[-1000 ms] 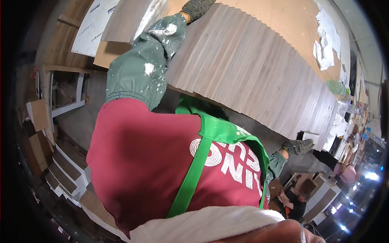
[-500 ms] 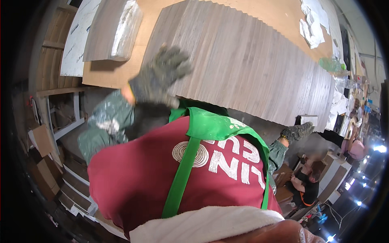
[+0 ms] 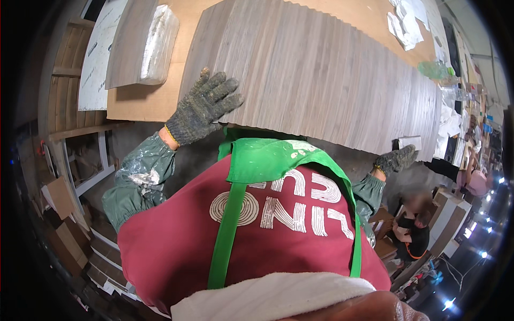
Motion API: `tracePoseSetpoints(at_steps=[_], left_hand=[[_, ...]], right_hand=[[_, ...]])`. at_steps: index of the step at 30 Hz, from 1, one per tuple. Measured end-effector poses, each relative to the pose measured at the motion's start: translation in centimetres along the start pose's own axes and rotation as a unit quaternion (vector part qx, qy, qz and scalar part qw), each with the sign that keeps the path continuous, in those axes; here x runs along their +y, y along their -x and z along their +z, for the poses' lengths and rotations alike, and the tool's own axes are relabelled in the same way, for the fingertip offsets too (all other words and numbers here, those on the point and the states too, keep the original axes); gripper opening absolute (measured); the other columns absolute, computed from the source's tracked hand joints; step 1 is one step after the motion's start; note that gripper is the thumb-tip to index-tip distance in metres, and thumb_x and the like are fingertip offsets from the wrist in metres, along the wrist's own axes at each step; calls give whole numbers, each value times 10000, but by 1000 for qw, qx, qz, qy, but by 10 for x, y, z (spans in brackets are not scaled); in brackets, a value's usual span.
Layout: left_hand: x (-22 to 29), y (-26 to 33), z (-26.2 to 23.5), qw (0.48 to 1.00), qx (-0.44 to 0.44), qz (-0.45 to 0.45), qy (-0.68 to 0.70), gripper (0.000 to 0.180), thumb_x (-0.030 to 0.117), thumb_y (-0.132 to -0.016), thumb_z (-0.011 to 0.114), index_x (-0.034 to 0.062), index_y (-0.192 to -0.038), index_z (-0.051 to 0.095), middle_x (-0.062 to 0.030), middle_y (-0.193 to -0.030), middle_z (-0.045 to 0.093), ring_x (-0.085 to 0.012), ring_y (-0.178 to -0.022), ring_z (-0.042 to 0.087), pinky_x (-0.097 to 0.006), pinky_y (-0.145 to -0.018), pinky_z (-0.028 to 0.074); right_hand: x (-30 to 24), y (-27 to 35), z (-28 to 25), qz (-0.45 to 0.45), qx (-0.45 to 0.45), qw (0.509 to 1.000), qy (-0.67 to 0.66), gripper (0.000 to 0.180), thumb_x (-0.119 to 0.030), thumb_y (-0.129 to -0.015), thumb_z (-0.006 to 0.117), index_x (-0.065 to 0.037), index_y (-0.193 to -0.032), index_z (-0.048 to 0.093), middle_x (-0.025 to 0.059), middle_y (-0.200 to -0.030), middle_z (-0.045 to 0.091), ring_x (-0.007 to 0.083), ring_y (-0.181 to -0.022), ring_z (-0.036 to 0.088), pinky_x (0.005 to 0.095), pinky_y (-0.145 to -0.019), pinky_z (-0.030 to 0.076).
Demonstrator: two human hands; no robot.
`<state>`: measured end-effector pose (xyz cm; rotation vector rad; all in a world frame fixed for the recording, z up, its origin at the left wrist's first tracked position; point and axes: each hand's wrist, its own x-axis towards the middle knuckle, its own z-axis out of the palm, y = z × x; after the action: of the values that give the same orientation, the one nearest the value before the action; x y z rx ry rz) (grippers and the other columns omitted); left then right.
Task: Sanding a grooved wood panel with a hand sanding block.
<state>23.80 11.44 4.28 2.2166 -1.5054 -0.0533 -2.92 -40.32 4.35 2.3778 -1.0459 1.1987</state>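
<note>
A long row of overlapping grey wood-grain strips or planks (image 3: 316, 80) covers the table in front of me. My left hand (image 3: 206, 107), in a dark grey knit glove, lies on the near left edge of the row with its fingers spread. At the row's near right end is my right hand (image 3: 397, 159), also gloved, its fingers stretched out to the right. It lies just below a small pale block or folded paper (image 3: 411, 143) at the edge. Whether the right fingertips touch that piece I cannot tell.
A plastic-wrapped stack of similar planks (image 3: 160, 48) stands at the far left on a brown board (image 3: 140, 107). White crumpled cloth or paper (image 3: 407, 27) and a greenish plastic bottle (image 3: 435, 70) lie at the far right. Another person (image 3: 415, 235) sits low to the right.
My left hand was blurred and raised over the strips; it has come down onto their left edge. The right hand stays by the right end, a little lower against the row.
</note>
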Motion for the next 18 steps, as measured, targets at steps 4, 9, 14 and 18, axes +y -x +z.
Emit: tracePoseSetpoints(at_steps=[4, 9, 14, 18], left_hand=[[1, -9, -8, 999, -31, -4, -13, 693, 469, -717, 658, 152, -1310, 491, -132, -1397, 403, -371, -1316, 330, -553, -1117, 162], [41, -55, -38, 996, -78, 33, -21, 772, 584, -705, 622, 137, -1319, 481, -160, -1390, 404, -380, -1318, 322, -544, -1121, 146], [65, -151, -20, 976, -92, 197, 25, 837, 687, -764, 479, 74, -1334, 446, -180, -1398, 391, -366, -1331, 308, -516, -1130, 138], [77, -197, 36, 965, -40, 261, 12, 788, 623, -818, 470, 49, -1355, 410, -188, -1416, 370, -353, -1345, 294, -493, -1136, 136]], right_hand=[[6, 9, 1, -102, 19, 987, 121, 346, -189, -957, 447, -19, -1256, 496, 194, -1263, 508, 334, -1160, 500, 435, -999, 406], [-29, -10, 8, 167, 38, 971, -169, 412, -232, -915, 558, 102, -1156, 550, 264, -1163, 567, 354, -1043, 557, 402, -930, 441], [-82, -20, -16, 310, 58, 927, -205, 478, -290, -918, 550, 93, -1201, 514, 232, -1205, 533, 311, -1062, 538, 381, -913, 451], [-100, -25, -27, 410, 108, 796, -433, 521, -284, -907, 565, 76, -1266, 451, 204, -1216, 507, 291, -1044, 542, 368, -874, 481]])
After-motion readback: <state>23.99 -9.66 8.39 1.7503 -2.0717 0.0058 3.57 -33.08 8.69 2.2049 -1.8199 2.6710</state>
